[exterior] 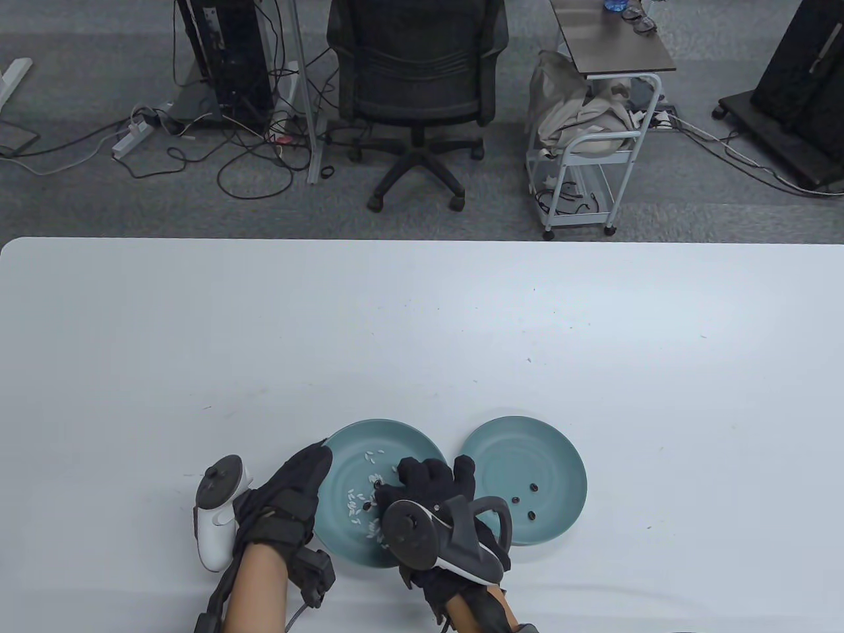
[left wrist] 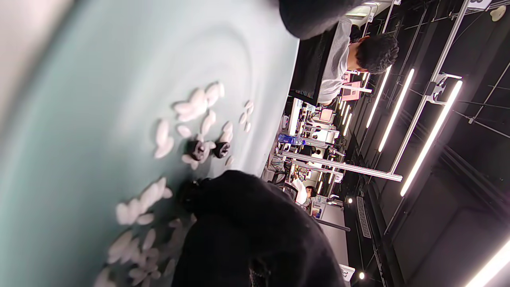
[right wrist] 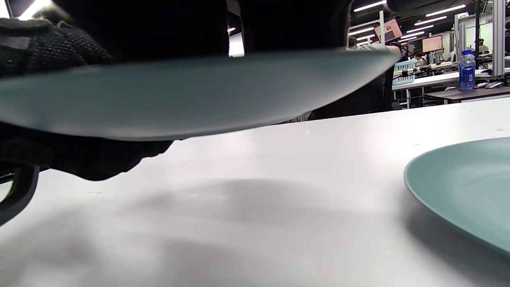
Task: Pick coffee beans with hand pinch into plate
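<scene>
Two teal plates sit side by side near the table's front edge. The left plate (exterior: 395, 438) holds several white grains (exterior: 356, 501) and a few dark coffee beans (left wrist: 197, 150). The right plate (exterior: 560, 461) holds three coffee beans (exterior: 534, 488). My left hand (exterior: 310, 475) grips the left plate's left rim; in the right wrist view its glove (right wrist: 40, 52) shows above and below that rim (right wrist: 199, 91). My right hand (exterior: 389, 486) reaches into the left plate, fingertips (left wrist: 191, 191) down among the grains beside the beans. Whether they pinch a bean is hidden.
The right plate's edge shows in the right wrist view (right wrist: 458, 187), with bare white table (right wrist: 255, 207) between the plates. Beyond the table's far edge stand an office chair (exterior: 415, 72) and a white cart (exterior: 593, 151).
</scene>
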### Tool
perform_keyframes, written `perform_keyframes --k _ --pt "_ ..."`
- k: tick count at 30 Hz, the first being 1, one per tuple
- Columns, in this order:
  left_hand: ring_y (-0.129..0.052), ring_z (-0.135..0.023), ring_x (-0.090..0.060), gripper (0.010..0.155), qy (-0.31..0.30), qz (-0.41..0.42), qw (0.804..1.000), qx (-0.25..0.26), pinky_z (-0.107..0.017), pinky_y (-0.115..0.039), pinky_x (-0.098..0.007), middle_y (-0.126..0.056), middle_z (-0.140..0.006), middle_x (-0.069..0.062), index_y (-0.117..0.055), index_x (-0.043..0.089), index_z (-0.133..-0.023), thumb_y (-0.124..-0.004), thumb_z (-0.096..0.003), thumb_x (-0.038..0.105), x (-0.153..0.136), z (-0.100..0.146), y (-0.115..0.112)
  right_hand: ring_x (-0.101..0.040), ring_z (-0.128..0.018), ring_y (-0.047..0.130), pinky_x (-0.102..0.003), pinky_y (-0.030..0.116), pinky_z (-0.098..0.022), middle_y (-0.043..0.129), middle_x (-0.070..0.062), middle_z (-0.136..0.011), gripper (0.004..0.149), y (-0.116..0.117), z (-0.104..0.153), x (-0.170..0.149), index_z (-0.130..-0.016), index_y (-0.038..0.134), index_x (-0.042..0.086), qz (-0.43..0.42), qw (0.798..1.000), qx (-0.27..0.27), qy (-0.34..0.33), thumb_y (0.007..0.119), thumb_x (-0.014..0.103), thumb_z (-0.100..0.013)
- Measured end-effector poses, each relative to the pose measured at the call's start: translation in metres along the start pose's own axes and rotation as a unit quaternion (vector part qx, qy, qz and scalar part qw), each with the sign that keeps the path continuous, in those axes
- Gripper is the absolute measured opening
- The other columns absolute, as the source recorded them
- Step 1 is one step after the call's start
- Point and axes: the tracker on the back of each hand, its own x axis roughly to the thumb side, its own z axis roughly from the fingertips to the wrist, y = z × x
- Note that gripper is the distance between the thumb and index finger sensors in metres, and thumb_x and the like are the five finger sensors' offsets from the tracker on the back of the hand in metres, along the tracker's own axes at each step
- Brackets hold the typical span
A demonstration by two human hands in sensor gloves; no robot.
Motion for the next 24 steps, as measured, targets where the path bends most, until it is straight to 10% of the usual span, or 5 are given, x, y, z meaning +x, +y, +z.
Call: perform_keyframes --k 24 --pt "-0.098 -0.070 -0.035 0.054 -0.001 0.014 1.000 -0.005 -0.048 -0.089 -0.048 -0.087 -0.094 -0.022 -0.053 0.010 -0.116 -0.059 -0.0698 0.037 0.0002 -0.0002 -0.0010 -0.045 -0.095 0.066 -0.077 0.043 -0.069 0.063 -0.014 -0.106 0.039 -0.0021 0.0010 -0.0053 -0.088 0.083 0.026 -0.012 1.000 0.011 0.006 0.080 0.039 -0.051"
